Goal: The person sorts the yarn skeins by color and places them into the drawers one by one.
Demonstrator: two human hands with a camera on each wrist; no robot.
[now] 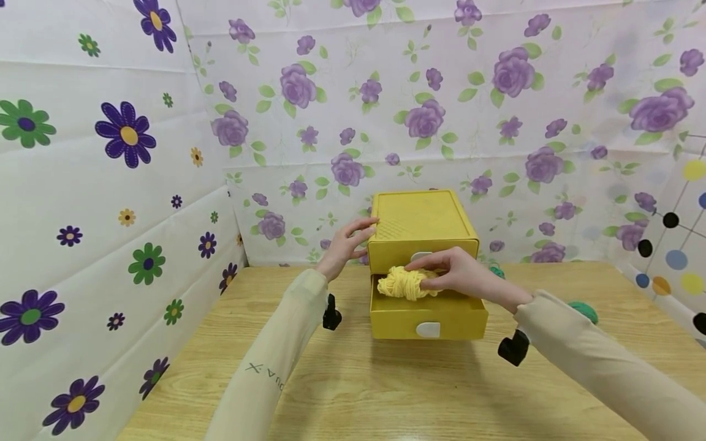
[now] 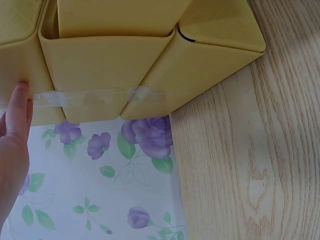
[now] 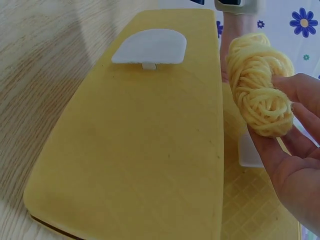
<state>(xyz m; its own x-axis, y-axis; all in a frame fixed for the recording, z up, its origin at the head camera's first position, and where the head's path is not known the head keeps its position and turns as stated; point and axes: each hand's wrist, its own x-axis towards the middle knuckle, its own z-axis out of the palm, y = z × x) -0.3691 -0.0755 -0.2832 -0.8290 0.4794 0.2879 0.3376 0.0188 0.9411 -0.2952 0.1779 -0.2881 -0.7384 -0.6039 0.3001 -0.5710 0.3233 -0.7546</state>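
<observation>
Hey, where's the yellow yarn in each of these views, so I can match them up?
Head: the yellow yarn is right of and below centre, in the right hand.
Left wrist: not in it.
Right wrist: upper right, again in that hand.
Shared landmark: the yellow drawer unit shows in all three.

Woolly yarn (image 3: 257, 85), plastic drawer (image 3: 140, 130) (faintly embossed)

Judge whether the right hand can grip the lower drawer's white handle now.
Probably not: the right hand holds yellow yarn over the lower drawer, and would likely need to release it first. The drawer's white handle itself looks unobstructed.
</observation>
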